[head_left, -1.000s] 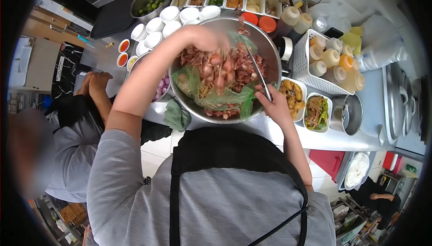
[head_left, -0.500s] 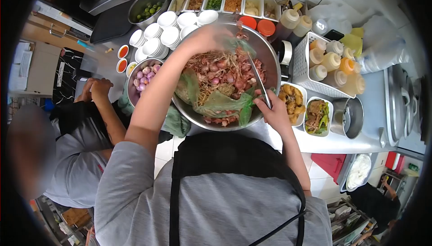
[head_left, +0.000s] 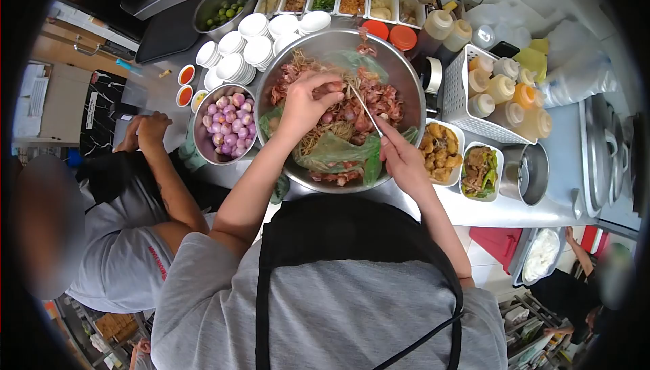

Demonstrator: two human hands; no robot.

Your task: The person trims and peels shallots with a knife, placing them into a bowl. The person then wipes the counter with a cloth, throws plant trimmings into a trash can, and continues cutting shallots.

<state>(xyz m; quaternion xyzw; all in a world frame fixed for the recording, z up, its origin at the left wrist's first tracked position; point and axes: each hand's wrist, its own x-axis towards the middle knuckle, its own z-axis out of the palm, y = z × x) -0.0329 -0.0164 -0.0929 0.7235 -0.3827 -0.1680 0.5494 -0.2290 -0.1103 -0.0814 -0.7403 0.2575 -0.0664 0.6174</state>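
A large steel bowl stands in front of me, holding a green plastic bag with reddish-brown shallots and dry roots. Over its left part, my left hand pinches a small shallot. My right hand is wrapped round a knife at the bowl's right side; the blade points up and left, its tip near the pinched shallot. Peeled purple shallots fill a smaller steel bowl to the left.
White cups and a bowl of green limes are at back left. Sauce bottles fill a white basket on the right, near two dishes of food and a steel pot. A co-worker's hands are at left.
My left hand has moved from the bowl's far side, where it was blurred, toward the knife and now pinches a shallot. The knife has tilted and shifted left. The peeled shallots are in fuller view.
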